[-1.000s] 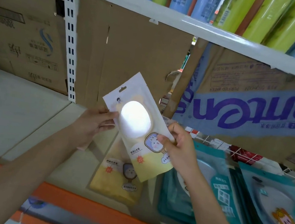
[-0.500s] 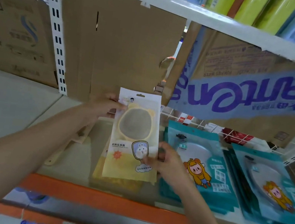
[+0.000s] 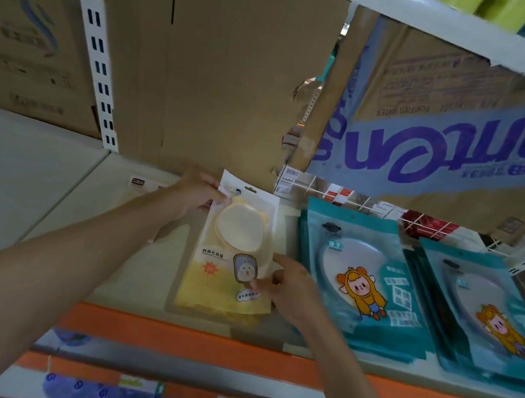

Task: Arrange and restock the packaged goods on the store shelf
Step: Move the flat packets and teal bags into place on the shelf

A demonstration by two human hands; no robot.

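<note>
While outstretched over the shelf (image 3: 29,194), left hand (image 3: 194,192) pinching the yellow packet (image 3: 230,264) up top, right hand (image 3: 287,290) its lower edge.

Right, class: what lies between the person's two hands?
The yellow mirror packet: the left hand holds its top corner, the right hand its lower edge, seen in the head view.

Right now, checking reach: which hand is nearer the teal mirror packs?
Right. The right hand sits just beside the teal mirror packs; the left hand is across the yellow mirror pack.
</note>
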